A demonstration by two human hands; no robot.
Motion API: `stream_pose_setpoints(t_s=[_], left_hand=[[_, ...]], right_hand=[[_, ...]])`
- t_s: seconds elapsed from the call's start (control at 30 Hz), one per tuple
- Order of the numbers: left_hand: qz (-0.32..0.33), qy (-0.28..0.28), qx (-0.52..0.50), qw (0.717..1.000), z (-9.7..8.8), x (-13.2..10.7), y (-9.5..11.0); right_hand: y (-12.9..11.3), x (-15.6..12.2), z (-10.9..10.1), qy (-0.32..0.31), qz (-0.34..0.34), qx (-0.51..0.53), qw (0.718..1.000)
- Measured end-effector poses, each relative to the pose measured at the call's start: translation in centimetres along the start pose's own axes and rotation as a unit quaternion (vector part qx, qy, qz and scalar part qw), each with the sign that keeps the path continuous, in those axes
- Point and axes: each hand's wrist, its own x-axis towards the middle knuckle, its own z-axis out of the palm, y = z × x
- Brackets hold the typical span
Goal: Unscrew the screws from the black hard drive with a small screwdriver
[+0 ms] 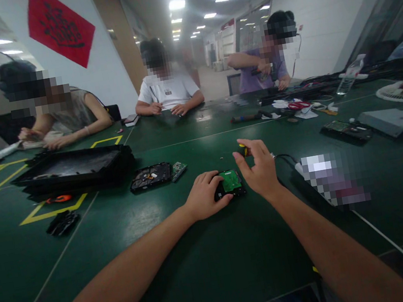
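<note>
On the green table in front of me lies a hard drive with a green circuit board (231,180). My left hand (206,195) grips its left side, thumb along the near edge and fingers over the top. Just right of the drive and a little above it, my right hand (259,167) is curled around a small yellow-and-black tool (243,150). Most of that tool is hidden by the fingers, so its kind does not show. An opened hard drive (151,177) lies beyond my left hand, with a loose circuit board (179,170) beside it.
Stacked black trays (73,167) stand at the left, near a small black pile (62,223). At right are a cabled phone-like device (330,181), another drive (345,132), a grey metal box (399,120) and a bottle (350,75). Three people sit across the table.
</note>
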Motion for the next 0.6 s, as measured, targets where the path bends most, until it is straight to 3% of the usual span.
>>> stream_pose_setpoints(t_s=[0.6], left_hand=[[-0.006,0.002,-0.011,1.000,-0.08,0.03,0.13]], right_hand=[[-0.19,-0.01,-0.02,0.007,-0.005,0.005,1.000]])
